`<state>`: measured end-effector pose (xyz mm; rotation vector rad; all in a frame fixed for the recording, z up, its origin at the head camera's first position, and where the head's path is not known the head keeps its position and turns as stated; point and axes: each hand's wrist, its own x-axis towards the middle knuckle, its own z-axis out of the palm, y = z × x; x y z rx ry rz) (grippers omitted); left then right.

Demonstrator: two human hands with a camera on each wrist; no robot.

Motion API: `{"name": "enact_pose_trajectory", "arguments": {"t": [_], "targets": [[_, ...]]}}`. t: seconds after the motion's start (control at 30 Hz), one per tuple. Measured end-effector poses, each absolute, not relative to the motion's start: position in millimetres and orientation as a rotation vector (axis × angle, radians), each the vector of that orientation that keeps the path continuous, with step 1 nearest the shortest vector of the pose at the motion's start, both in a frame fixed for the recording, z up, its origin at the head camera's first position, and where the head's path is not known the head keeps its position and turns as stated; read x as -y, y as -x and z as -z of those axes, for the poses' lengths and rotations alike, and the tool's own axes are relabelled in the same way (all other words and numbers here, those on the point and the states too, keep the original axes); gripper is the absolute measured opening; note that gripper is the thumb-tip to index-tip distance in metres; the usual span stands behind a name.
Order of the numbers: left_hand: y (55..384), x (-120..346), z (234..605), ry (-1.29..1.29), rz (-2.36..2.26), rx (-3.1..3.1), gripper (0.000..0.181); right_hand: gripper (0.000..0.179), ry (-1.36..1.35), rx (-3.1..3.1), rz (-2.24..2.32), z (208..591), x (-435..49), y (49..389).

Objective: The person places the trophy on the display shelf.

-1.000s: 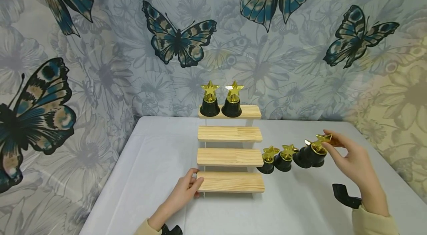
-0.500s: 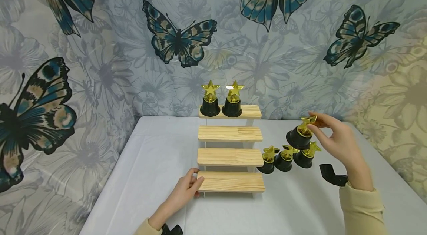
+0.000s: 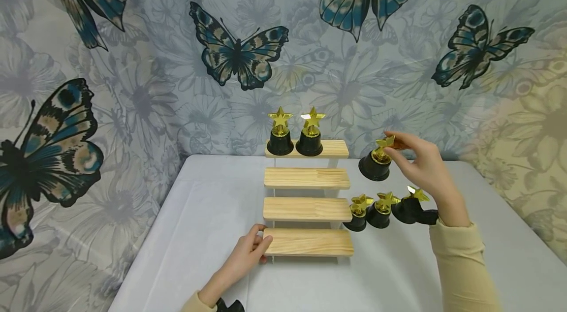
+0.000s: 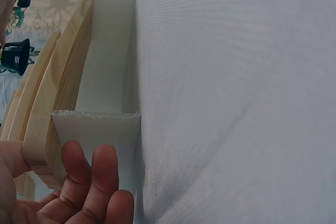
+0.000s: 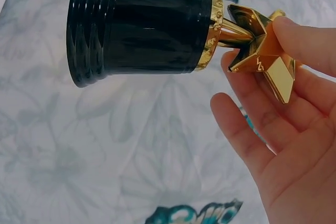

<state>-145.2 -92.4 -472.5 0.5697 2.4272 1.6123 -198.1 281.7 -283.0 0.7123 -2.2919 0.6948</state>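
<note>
In the head view, a star trophy (image 3: 374,168) is held tilted over the desk (image 3: 212,194), toward its far edge, pinched by the right hand (image 3: 423,164); the lowest shelf (image 3: 310,242) is gripped at its left end by the left hand (image 3: 243,253) — two trophies (image 3: 280,143) are stood on the top shelf (image 3: 335,148). In the left wrist view, the fingers are seen half curled at the shelf's end. In the right wrist view, the star is pinched between thumb and fingers — one finger left free

You have room above the three lower boards (image 3: 306,178); on the top board (image 3: 335,147), two trophies (image 3: 309,144) block left and middle.
</note>
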Motion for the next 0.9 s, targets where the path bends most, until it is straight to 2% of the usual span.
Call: {"name": "enact_pose_trajectory", "arguments": {"t": [0.47,0.9], "targets": [[146,93,476,-0.581,-1.611,-2.443,0.043,0.042,-0.812,2.205,-0.754,268,-253,224],[146,93,473,-0.567,-1.613,-2.430,0.046,0.039,-0.781,2.232,-0.824,268,-237,244]]}}
